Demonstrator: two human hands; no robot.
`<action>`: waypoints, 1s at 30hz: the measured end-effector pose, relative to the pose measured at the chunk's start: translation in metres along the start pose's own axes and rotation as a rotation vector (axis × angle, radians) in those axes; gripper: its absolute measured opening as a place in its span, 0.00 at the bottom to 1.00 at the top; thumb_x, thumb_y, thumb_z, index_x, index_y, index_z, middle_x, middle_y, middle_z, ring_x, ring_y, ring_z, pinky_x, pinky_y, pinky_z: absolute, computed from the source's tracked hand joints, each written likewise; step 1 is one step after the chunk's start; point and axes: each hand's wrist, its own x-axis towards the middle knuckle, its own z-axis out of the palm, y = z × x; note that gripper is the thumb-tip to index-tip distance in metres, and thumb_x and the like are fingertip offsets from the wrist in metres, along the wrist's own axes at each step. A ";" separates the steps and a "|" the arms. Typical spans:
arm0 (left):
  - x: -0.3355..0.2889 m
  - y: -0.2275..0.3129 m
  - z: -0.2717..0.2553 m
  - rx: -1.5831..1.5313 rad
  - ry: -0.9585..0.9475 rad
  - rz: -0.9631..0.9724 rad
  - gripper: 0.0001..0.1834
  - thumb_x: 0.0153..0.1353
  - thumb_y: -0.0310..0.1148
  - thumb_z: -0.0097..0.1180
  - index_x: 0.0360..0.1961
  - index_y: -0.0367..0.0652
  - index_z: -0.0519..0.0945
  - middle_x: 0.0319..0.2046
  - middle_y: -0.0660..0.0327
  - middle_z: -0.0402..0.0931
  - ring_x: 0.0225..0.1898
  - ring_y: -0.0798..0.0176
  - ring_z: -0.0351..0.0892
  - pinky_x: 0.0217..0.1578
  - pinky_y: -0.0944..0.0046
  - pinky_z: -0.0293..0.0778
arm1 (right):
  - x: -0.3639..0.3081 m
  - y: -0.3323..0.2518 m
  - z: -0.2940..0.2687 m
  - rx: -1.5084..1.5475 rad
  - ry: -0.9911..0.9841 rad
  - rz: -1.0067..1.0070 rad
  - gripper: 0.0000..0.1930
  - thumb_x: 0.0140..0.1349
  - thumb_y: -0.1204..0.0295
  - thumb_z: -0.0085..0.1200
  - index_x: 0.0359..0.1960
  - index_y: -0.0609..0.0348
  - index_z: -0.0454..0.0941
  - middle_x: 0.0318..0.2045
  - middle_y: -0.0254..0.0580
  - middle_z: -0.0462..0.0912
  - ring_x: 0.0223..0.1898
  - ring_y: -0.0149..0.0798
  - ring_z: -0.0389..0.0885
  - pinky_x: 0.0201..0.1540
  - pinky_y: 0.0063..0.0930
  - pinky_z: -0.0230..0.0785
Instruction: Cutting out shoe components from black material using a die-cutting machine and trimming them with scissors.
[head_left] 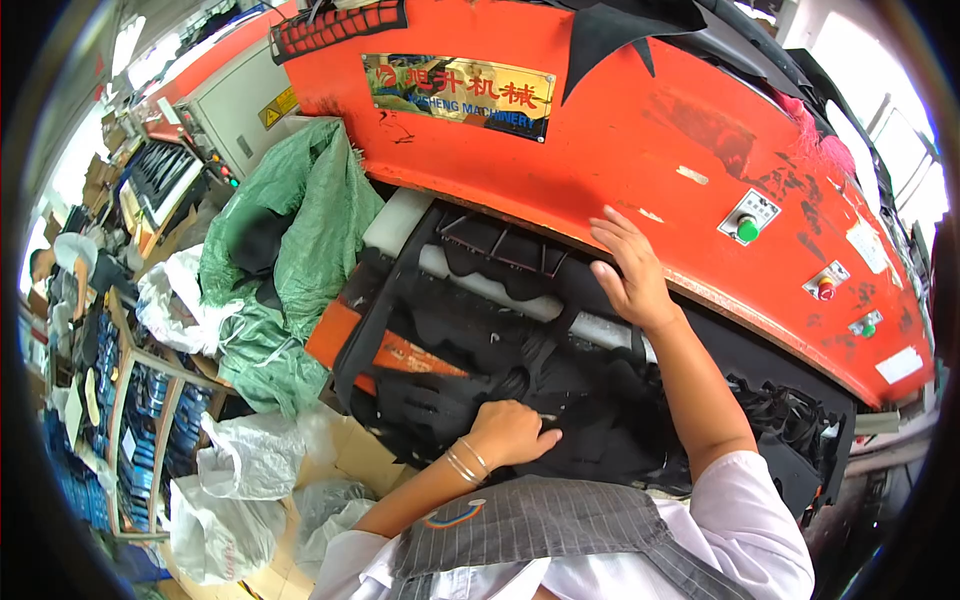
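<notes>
My left hand [505,433] rests low over the black sheet material [430,400] on the machine's bed. Its thumb sticks out to the right and its fingers curl down out of sight, so what they grip cannot be made out. My right hand [632,272] is raised at the lower edge of the red-orange machine [640,150], open with the fingers apart and nothing in them. Left of it, a dark slatted frame [500,243] lies at the back of the bed. White blocks or strips [590,330] show between the black pieces.
Green buttons [747,229] and a red knob [825,289] sit on the machine front at right. A green woven sack [340,200] stands left of the bed, with white plastic bags [225,520] below it. Black scraps [790,425] heap at right. Another person [75,250] is far left.
</notes>
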 end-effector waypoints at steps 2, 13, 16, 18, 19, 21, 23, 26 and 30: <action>-0.014 -0.022 -0.011 -0.050 -0.163 0.024 0.25 0.60 0.53 0.50 0.27 0.41 0.85 0.28 0.52 0.82 0.36 0.52 0.83 0.38 0.56 0.77 | 0.013 -0.010 0.012 -0.023 -0.032 -0.008 0.19 0.59 0.68 0.57 0.51 0.62 0.74 0.52 0.52 0.76 0.62 0.54 0.67 0.63 0.46 0.60; 0.002 -0.228 -0.067 -0.245 0.727 0.174 0.10 0.50 0.29 0.65 0.35 0.40 0.84 0.48 0.53 0.72 0.47 0.51 0.74 0.49 0.58 0.71 | 0.001 -0.097 0.111 -0.072 -0.605 0.124 0.23 0.54 0.50 0.59 0.38 0.60 0.82 0.39 0.44 0.82 0.46 0.47 0.79 0.52 0.38 0.67; -0.003 -0.238 -0.055 -0.292 0.668 0.214 0.09 0.48 0.29 0.65 0.32 0.39 0.83 0.48 0.53 0.71 0.47 0.52 0.72 0.49 0.57 0.70 | -0.002 -0.118 0.112 -0.102 -0.791 0.326 0.25 0.50 0.50 0.62 0.44 0.57 0.83 0.42 0.40 0.82 0.48 0.43 0.78 0.53 0.37 0.65; -0.007 -0.239 -0.055 -0.273 0.659 0.244 0.08 0.48 0.29 0.66 0.30 0.39 0.82 0.47 0.53 0.71 0.48 0.52 0.71 0.50 0.57 0.69 | -0.002 -0.126 0.112 -0.094 -0.829 0.429 0.26 0.50 0.51 0.63 0.45 0.56 0.82 0.42 0.40 0.82 0.48 0.44 0.79 0.53 0.37 0.65; -0.008 -0.238 -0.059 -0.294 0.640 0.282 0.07 0.48 0.28 0.65 0.29 0.38 0.82 0.46 0.54 0.70 0.48 0.52 0.71 0.50 0.57 0.69 | 0.001 -0.128 0.111 -0.085 -0.862 0.500 0.26 0.49 0.52 0.64 0.46 0.55 0.82 0.43 0.40 0.83 0.48 0.44 0.79 0.52 0.37 0.66; -0.011 -0.236 -0.065 -0.264 0.651 0.321 0.05 0.48 0.26 0.63 0.27 0.38 0.81 0.40 0.57 0.69 0.46 0.54 0.70 0.50 0.59 0.67 | 0.006 -0.129 0.110 -0.069 -0.909 0.521 0.27 0.48 0.53 0.65 0.47 0.55 0.82 0.42 0.41 0.83 0.48 0.46 0.79 0.51 0.37 0.68; -0.015 -0.229 -0.074 -0.284 0.668 0.306 0.05 0.48 0.26 0.63 0.27 0.38 0.81 0.39 0.58 0.69 0.45 0.54 0.70 0.49 0.59 0.67 | 0.012 -0.130 0.109 -0.045 -0.964 0.545 0.27 0.47 0.53 0.65 0.47 0.56 0.82 0.42 0.43 0.84 0.48 0.47 0.80 0.50 0.37 0.69; -0.009 -0.215 -0.083 -0.321 0.749 0.284 0.05 0.48 0.26 0.63 0.26 0.38 0.80 0.37 0.59 0.67 0.44 0.56 0.69 0.46 0.61 0.67 | 0.022 -0.120 0.102 -0.015 -1.090 0.600 0.28 0.50 0.53 0.64 0.50 0.56 0.80 0.43 0.42 0.84 0.49 0.45 0.79 0.51 0.34 0.69; 0.010 -0.194 -0.107 -0.658 0.952 0.494 0.13 0.56 0.29 0.62 0.41 0.39 0.77 0.47 0.55 0.66 0.49 0.59 0.69 0.47 0.64 0.69 | 0.047 -0.125 0.077 0.363 -1.073 0.741 0.17 0.58 0.60 0.62 0.42 0.59 0.83 0.35 0.39 0.85 0.41 0.34 0.81 0.47 0.29 0.70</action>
